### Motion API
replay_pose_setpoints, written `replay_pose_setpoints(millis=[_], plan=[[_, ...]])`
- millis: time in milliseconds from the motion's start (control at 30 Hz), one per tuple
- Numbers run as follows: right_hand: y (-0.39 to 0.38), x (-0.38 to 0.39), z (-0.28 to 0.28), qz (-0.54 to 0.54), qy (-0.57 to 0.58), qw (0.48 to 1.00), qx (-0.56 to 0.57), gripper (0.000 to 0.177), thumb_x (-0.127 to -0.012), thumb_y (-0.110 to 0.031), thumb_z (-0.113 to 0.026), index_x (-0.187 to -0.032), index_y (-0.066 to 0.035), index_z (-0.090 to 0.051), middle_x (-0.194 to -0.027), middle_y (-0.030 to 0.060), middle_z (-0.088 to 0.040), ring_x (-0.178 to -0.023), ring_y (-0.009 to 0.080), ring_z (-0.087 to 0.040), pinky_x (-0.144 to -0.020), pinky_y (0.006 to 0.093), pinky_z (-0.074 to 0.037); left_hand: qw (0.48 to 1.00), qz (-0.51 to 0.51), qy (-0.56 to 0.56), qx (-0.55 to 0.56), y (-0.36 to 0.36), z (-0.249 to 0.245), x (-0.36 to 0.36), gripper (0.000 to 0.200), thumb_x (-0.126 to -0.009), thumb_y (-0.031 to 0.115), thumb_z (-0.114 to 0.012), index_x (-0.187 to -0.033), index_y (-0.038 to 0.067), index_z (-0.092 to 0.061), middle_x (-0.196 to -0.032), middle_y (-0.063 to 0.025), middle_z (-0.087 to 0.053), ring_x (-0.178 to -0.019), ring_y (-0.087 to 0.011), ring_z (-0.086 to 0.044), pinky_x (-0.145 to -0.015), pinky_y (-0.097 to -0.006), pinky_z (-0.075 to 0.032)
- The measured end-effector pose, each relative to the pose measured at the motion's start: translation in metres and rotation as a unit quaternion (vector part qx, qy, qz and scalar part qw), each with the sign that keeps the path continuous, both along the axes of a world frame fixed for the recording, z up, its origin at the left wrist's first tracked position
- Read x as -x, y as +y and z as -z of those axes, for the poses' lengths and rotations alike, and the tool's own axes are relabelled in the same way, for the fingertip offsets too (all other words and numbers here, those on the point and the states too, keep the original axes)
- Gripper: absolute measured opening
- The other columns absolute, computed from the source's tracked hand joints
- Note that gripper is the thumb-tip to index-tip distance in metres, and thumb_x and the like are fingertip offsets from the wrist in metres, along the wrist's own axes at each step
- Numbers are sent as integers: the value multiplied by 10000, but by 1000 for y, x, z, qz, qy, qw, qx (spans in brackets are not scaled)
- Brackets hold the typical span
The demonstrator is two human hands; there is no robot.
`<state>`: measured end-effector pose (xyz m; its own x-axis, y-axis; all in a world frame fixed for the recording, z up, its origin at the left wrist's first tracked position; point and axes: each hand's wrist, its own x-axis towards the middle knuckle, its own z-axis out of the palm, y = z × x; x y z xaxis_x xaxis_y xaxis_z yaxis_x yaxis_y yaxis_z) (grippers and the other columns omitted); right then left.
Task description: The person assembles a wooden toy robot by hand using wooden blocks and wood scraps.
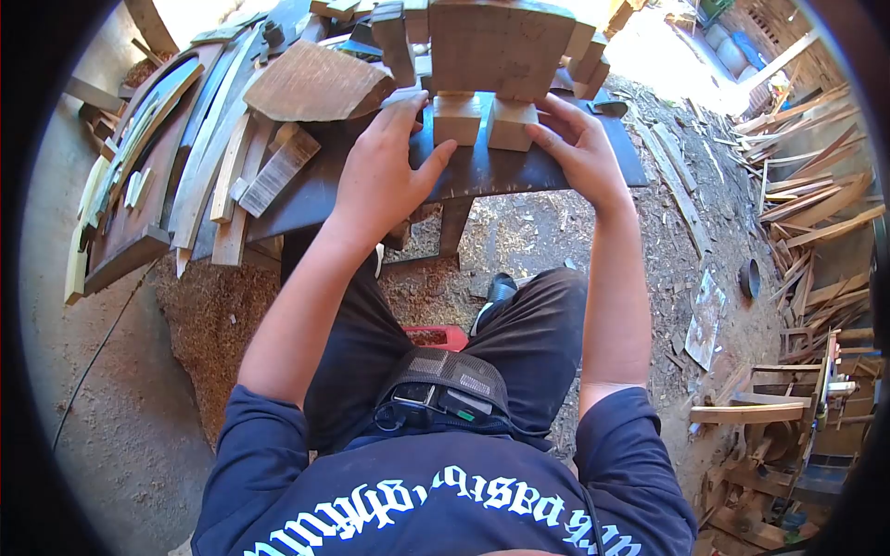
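Note:
Two pale wooden blocks stand side by side at the near edge of a dark table, a narrow gap between them. My left hand (pixel 385 171) is at the left wooden block (pixel 456 122), its thumb against the lower front and its fingers curled by the left side. At the right wooden block (pixel 511 126), my right hand (pixel 582 148) has its thumb on the front right edge, with the other fingers partly hidden behind. Directly above both blocks is a broad brown wooden piece (pixel 501 46), its lower edge near their tops.
A large angled wooden slab (pixel 315 82) and a small grey offcut (pixel 280 171) lie to the left on the dark table (pixel 371 199). Long curved strips (pixel 209 139) are stacked farther left. Wood scraps (pixel 825 204) pile up at the right, and shavings cover the floor.

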<state>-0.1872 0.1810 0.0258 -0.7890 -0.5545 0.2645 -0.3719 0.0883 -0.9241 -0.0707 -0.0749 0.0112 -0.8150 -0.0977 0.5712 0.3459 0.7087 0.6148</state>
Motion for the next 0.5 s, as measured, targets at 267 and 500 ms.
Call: replay_pose_setpoints(millis=[267,500], plan=[[0,-6,-2,-6,11,1000,-6,584,-981,-35,-728,-1532,0,-539,-1435,152,-650,-1355,265,-611,-1125,403,-504,999,-21,-42,1,14,-10,11,583,-922,334,-832,-1327,-45,-656,-1191,-225,-743,-1092,-339,-751,-890,-410,-613],[-2,-13,-10,7,1,999,-33,575,-990,-17,-699,-1536,15,-523,-1454,173,-640,-1378,281,-598,-1130,404,-500,999,-14,-32,-4,10,2,17,536,-935,259,-828,-1347,-43,-667,-1180,-229,-758,-1011,-303,-786,-856,-382,-631]])
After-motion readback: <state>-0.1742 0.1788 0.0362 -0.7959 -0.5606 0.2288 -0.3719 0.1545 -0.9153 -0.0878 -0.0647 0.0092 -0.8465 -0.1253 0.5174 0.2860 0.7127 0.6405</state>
